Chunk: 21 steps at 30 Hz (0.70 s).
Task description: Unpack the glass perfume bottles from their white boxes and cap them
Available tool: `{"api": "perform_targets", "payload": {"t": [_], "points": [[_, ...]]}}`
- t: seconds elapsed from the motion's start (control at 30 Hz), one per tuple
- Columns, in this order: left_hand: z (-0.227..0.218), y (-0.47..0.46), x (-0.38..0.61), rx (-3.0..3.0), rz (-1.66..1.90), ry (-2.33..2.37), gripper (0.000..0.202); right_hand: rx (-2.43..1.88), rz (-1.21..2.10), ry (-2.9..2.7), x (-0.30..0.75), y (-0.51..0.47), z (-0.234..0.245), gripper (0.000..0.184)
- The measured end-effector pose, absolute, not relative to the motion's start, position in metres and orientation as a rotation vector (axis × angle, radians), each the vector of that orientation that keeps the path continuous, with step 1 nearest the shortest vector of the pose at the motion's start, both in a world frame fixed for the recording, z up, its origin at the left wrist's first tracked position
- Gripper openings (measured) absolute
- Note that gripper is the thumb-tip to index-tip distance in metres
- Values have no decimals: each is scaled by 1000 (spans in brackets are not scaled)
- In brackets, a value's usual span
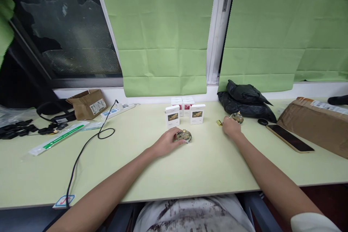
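Note:
My left hand [168, 142] is curled round the left side of a small, round glass jar [184, 136] with a gold knob on top, which rests on the table in front of the boxes. Further right, my right hand [231, 127] is closed with its back to me, so its fingertips are hidden. A second glass jar [237, 117] of the same look stands just beyond it, close against the hand. By the thumb side lies a small gold piece [219, 123]. Two white boxes with a dark picture, a left one [172, 116] and a right one [197, 114], stand upright between my hands.
Behind them are stacked red-and-white boxes [183, 106]. To the right lie a black plastic bag [244, 101], a black round cap [262, 121], a phone [290, 138] and a cardboard parcel [315, 123]. Leftward are a black cable [84, 148], a brown box [88, 105] and a power strip [119, 110].

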<state>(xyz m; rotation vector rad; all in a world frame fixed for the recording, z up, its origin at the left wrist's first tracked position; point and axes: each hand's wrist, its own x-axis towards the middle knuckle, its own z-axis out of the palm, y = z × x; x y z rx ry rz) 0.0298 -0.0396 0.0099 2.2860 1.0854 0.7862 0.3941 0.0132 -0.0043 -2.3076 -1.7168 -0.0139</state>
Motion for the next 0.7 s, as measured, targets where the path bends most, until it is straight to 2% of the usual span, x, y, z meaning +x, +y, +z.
{"api": "perform_targets", "payload": {"t": [0.4,0.7], "points": [[9,-38,29,2282,772,1085,42,-2401,-77,-1778,385,8,5,28],[8,-38,29,2278,788,1073,40,-2025,-147,-1871,377,11,0,19]]}}
